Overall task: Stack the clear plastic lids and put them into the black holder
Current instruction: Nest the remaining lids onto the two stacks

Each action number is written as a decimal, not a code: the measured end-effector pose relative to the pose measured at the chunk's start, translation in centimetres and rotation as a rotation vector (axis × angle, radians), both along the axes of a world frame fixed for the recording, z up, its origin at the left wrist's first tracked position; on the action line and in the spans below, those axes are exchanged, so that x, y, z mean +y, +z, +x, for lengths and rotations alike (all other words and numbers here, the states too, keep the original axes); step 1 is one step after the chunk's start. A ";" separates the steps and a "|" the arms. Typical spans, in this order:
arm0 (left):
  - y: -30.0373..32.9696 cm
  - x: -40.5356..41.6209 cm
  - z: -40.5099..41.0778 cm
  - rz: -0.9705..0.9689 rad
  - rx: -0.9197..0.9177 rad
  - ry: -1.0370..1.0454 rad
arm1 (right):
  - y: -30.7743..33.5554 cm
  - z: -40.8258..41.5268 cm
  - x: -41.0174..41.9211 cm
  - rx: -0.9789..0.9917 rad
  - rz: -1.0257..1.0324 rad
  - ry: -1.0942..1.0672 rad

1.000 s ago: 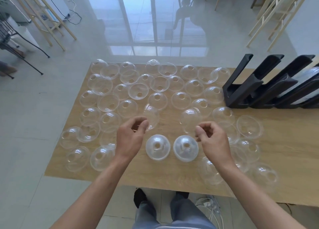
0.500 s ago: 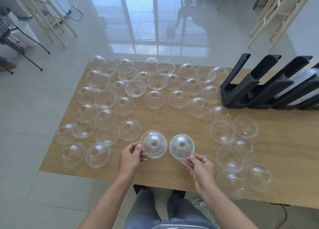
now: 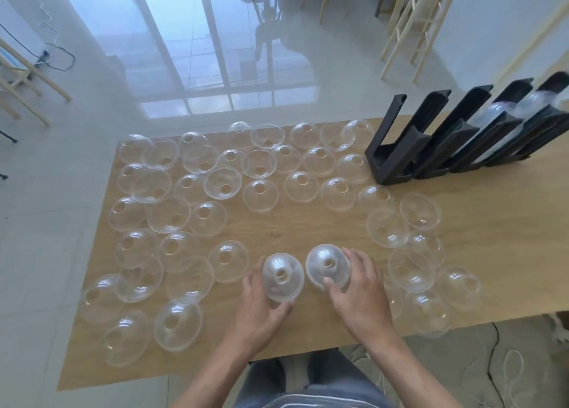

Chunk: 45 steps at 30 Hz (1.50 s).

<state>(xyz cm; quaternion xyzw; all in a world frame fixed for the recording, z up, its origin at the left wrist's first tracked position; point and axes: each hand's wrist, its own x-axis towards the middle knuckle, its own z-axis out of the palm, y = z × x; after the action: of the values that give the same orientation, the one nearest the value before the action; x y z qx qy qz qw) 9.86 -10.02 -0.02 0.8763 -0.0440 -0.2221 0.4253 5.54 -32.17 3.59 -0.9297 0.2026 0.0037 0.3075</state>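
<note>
Two small stacks of clear dome lids sit side by side near the table's front edge. My left hand grips the left lid stack from below and the side. My right hand holds the right lid stack, fingers curled round its right rim. Several loose clear dome lids lie spread over the wooden table. The black holder, a row of slanted channels, stands at the back right; the two rightmost channels hold stacked lids.
More loose lids crowd just right of my right hand, and others lie at the front left. Wooden stools and chairs stand on the tiled floor beyond the table. Cables lie on the floor at the lower right.
A second ago each hand held a single lid in the air. Those lids came down onto the two stacks, and both hands now grip the stacks.
</note>
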 end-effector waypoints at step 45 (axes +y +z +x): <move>0.1 -2.8 17.6 0.458 -0.357 -0.068 | -2.9 16.7 -9.1 0.146 -0.392 0.328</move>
<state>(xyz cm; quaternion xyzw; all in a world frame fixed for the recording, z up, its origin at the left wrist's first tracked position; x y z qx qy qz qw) 27.45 -12.83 0.06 0.9727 -0.0963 -0.0829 0.1941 22.25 -41.32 0.65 -0.9892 0.0675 0.0813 0.1016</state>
